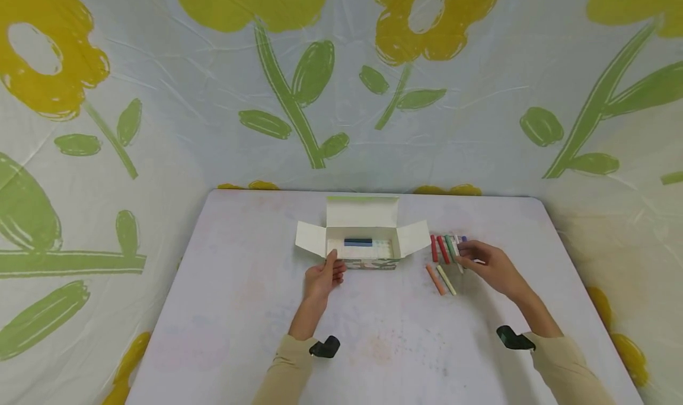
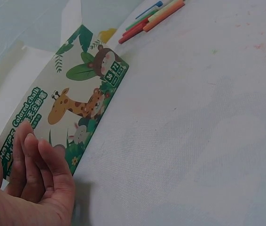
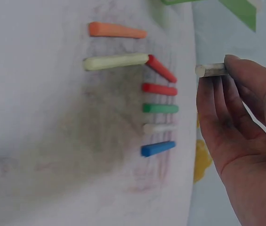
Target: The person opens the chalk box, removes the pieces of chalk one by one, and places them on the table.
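Note:
An open chalk box [image 1: 372, 264] sits on the table, its lid and two side flaps spread. My left hand [image 1: 322, 277] grips its front left corner, thumb over the rim and fingers against the printed front panel [image 2: 83, 89]. Inside lie dark sticks [image 1: 357, 242], one blue and one nearly black. My right hand [image 3: 250, 113] pinches a white chalk stick [image 3: 210, 70] between thumb and fingertips, raised above the table. Below it lie an orange chalk [image 3: 116, 30], a pale yellow chalk [image 3: 116, 61], two red ones, a green chalk [image 3: 160, 108], a white one and a blue chalk [image 3: 158, 148].
The loose chalks lie just right of the box's right flap [image 1: 414, 238]. A pale table [image 1: 240, 310] with faint coloured smudges carries everything. Flower-printed cloth [image 1: 341, 96] hangs behind the table's back edge and down both sides.

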Demonstrator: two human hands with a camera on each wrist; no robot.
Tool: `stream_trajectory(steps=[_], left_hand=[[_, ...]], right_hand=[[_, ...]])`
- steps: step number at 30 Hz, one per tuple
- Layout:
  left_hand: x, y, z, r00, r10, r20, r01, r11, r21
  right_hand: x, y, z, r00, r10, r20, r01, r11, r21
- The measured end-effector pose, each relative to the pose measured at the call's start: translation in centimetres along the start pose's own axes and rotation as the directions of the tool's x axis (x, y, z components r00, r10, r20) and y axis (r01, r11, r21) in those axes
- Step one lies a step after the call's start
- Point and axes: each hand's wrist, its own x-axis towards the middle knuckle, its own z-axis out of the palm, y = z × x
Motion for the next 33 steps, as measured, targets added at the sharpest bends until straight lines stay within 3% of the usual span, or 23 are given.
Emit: stream_trajectory(steps=[15, 22, 29, 33], left_hand=[[-0.1, -0.1, -0.1, 1.000, 0.001, -0.009, -0.001, 1.000, -0.002], [-0.1, 0.4, 0.0, 0.999, -0.017, 0.027, 0.017, 1.000, -0.007], [-1.9, 2.3, 0.3, 0.999, -0.017, 0.049, 0.016, 1.000, 0.010], [-2.4, 2.4, 0.3, 0.999, 0.006, 0.048, -0.006, 1.000, 0.008]], right_hand=[[-2.0, 3.3, 1.9, 0.990, 0.135, 0.035, -0.134, 0.991, -0.029], [-2.6, 4.1, 2.8, 0.992, 0.125, 0.012, -0.123, 0.988, -0.093], [-2.4, 3.5, 3.1, 0.994, 0.113, 0.006, -0.111, 0.985, -0.135], [-2.2, 3.0, 3.1, 0.992, 0.122, 0.017, -0.119, 0.983, -0.137]])
